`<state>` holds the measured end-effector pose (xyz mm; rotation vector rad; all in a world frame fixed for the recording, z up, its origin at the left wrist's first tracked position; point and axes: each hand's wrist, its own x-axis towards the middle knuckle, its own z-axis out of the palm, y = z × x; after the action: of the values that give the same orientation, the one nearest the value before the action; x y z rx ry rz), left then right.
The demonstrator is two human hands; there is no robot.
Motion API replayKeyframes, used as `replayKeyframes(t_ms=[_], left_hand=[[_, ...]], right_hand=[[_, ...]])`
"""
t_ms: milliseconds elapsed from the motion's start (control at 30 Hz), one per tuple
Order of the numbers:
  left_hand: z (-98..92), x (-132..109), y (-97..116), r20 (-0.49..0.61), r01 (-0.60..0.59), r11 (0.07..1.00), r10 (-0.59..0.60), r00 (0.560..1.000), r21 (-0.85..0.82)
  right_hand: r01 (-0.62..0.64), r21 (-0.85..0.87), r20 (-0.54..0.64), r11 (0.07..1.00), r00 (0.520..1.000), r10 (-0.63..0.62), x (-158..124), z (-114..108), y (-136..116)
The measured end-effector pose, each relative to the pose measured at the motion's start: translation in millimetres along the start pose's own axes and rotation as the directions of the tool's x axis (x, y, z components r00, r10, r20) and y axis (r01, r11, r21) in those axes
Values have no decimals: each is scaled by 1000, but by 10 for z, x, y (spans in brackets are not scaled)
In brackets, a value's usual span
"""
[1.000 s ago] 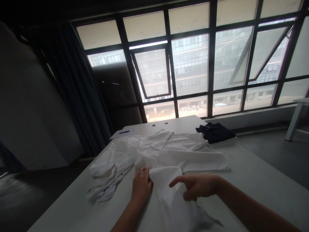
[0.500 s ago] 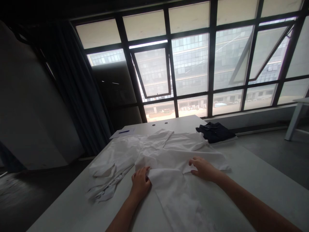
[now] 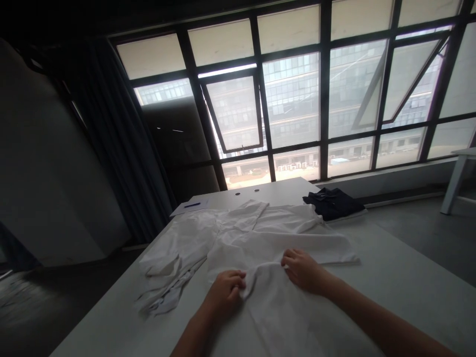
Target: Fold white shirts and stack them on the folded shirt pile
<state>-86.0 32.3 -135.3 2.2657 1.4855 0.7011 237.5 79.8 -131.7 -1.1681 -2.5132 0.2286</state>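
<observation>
Pinching up a fold of this crumpled white shirt [image 3: 266, 297], soft, thin fabric full of creases. My left hand [image 3: 225, 292] is clenched on the bunched edge, and my right hand [image 3: 303, 271] grasps the cloth just beside it. The shirt lies spread on the white worktop [image 3: 390, 282], sleeves out. Beyond it sit a folded navy garment [image 3: 332, 204] and a sheet of paper [image 3: 197, 206] with a blue pen [image 3: 192, 205].

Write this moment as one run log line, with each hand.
left hand: holds white shirt | right hand: holds same shirt
</observation>
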Motion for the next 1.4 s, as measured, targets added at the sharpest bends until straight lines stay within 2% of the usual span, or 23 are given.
replayKeyframes(t_ms=[100,267,400,433,467,500,533,567,600,633,667,700,733,767,833,933,1133,1200,1267,1300,1333,1367,1400], left_hand=[[28,-15,-21,28,-26,999,25,999,26],[-66,-26,67,-54,-11,990,19,998,141],[-169,-56,148,-8,-57,977,60,998,204],[-183,-61,159,5,-63,976,63,998,206],[-190,-64,166,11,-60,976,59,998,207],[-189,-64,168,15,-52,976,50,999,210],[-180,-61,166,19,-43,976,40,999,215],[-163,-55,160,21,-36,975,33,999,221],[-139,-48,148,19,-37,973,33,999,228],[-109,-41,129,15,-46,970,43,999,239],[-73,-35,104,9,-60,966,60,998,251],[-34,-31,73,2,-74,961,76,997,266],[8,-29,36,1,-79,957,82,997,279],[48,-30,-4,16,-73,955,71,997,289],[117,-39,-80,96,-27,954,-2,995,298],[152,-59,-121,223,56,946,-133,966,319],[-83,-114,169,233,101,931,-191,954,350],[-184,-132,297,225,98,940,-178,958,327],[-239,-140,387,206,121,938,-195,959,324],[-243,-138,414,196,132,932,-206,959,337],[-230,-130,426,188,135,925,-213,959,356],[-202,-117,423,183,127,921,-206,961,369],[-161,-100,406,177,105,923,-181,967,370]], right_hand=[[105,104,27,989,994,-108,-69,48,-278],[16,291,118,956,992,-53,-180,97,-476],[-46,341,278,939,959,-54,-259,-116,-494],[-80,339,390,937,919,-63,-272,-195,-503],[-139,355,534,925,842,-78,-278,-273,-512],[-219,383,671,897,734,-107,-275,-342,-516],[-302,414,762,858,631,-146,-263,-397,-511],[-356,446,790,821,587,-175,-241,-434,-492],[-359,476,760,803,627,-169,-213,-451,-454],[-310,482,671,819,732,-118,-179,-446,-398],[-227,439,520,869,853,-40,-143,-420,-323],[-157,339,339,928,940,35,-108,-379,-234],[-132,209,186,969,978,93,-77,-327,-136],[-146,85,91,986,986,138,-51,-269,-34],[-211,-79,59,974,975,216,-23,-167,153],[-244,-140,146,960,954,263,-39,-114,319],[-202,-130,302,971,924,233,-166,-331,197],[-291,-109,446,951,840,308,-203,-420,91],[-396,-29,666,918,677,313,-225,-491,-26],[-423,29,741,905,617,264,-228,-513,-85],[-416,98,762,904,616,201,-225,-520,-144],[-371,169,720,913,679,143,-217,-509,-199],[-295,227,622,928,777,95,-203,-476,-247]])
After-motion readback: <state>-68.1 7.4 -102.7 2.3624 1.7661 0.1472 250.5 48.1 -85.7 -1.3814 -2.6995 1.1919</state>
